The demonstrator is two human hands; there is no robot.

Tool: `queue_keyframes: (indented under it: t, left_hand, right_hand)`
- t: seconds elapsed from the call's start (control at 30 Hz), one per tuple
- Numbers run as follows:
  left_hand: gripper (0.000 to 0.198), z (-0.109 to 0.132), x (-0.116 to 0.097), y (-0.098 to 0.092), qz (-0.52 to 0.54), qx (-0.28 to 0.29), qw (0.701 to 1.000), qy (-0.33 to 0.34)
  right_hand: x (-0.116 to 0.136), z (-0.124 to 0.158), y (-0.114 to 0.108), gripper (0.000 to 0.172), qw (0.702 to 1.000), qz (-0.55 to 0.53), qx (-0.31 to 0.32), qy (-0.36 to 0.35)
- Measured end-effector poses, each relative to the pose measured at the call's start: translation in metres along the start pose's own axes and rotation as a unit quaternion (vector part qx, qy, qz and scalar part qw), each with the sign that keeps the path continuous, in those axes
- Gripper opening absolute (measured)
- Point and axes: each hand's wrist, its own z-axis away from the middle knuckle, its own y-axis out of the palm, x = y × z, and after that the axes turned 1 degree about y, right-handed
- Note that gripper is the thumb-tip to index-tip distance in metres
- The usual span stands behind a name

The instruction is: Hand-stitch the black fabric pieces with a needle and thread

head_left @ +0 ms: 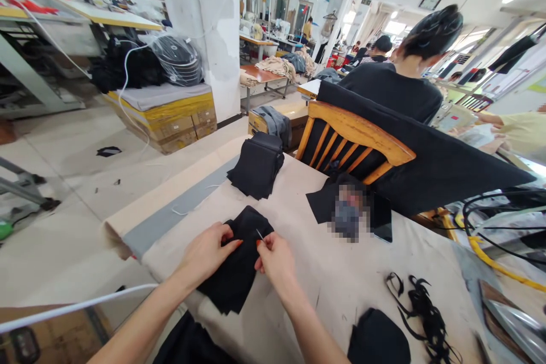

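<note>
A stack of black fabric pieces (230, 287) lies in front of me on the covered table (298, 284). On its left edge rests my left hand (207, 253), thumb stretched across the cloth and fingers apart. My right hand (277, 261) is at the stack's right edge, its fingers pinched around a thin, pointed, light-coloured tool (260, 234). The tool's tip is over the cloth; its other end is hidden in my fingers. Just beyond is a second black fabric stack (258, 165).
Black cut pieces (377, 338) and curled black strips (426, 318) lie at the right, near an iron (520, 318). A phone (381, 219) lies by the wooden chair (362, 136). A person in black (388, 88) sits beyond. A white cord (77, 307) crosses the lower left.
</note>
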Motion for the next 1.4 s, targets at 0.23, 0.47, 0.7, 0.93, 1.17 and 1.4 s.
queue_keyframes:
  t: [0.23, 0.47, 0.7, 0.93, 1.17, 1.4]
  left_hand:
    - [0.026, -0.012, 0.003, -0.009, -0.016, -0.014, 0.999, 0.027]
    - [0.034, 0.0, 0.005, -0.01, -0.132, -0.094, 0.986, 0.033]
    - [0.046, -0.004, -0.012, 0.022, -0.149, -0.103, 0.947, 0.266]
    - [0.057, -0.021, 0.001, 0.05, -0.19, -0.095, 0.926, 0.312]
    - [0.07, -0.021, -0.001, 0.051, -0.233, -0.089, 0.917, 0.313]
    - [0.07, -0.012, -0.013, 0.041, -0.233, -0.113, 0.919, 0.297]
  right_hand:
    - [0.011, 0.005, -0.001, 0.014, 0.999, 0.042, -0.021, -0.027]
    - [0.014, -0.002, 0.003, 0.018, 0.997, 0.061, -0.031, -0.038]
    - [0.007, -0.007, 0.004, 0.016, 0.999, 0.015, -0.025, -0.041]
    - [-0.025, 0.003, -0.022, 0.012, 0.994, -0.108, -0.002, -0.02]
    - [-0.069, 0.047, -0.091, 0.024, 0.981, -0.181, -0.052, -0.049]
    - [-0.136, 0.11, -0.159, 0.04, 0.967, -0.186, -0.171, -0.043]
